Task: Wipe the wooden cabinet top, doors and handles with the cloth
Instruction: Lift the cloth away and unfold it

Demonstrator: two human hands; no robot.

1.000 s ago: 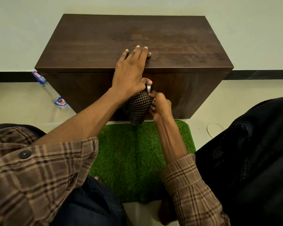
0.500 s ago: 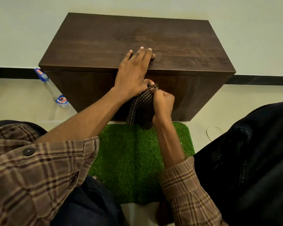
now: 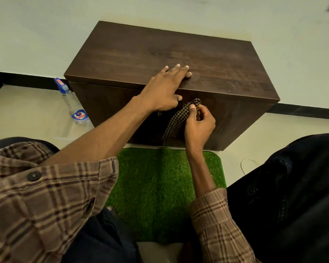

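Observation:
A dark brown wooden cabinet stands on the floor against a pale wall. My left hand lies flat over its front top edge, fingers spread on the top, thumb hanging over the front. My right hand is closed on a black and tan checked cloth and presses it against the upper front face near the middle. The cloth's loose end hangs down toward the floor. A small metal piece of a handle shows just under my left wrist; the rest of the handles is hidden.
A clear spray bottle with a blue nozzle lies on the floor left of the cabinet. A green artificial-grass mat lies in front of it, between my knees. A thin white cord loop lies on the floor at right.
My right hand has shifted right and slightly away from my left hand, pulling the cloth out so it now hangs long instead of bunched. The camera view has tilted left.

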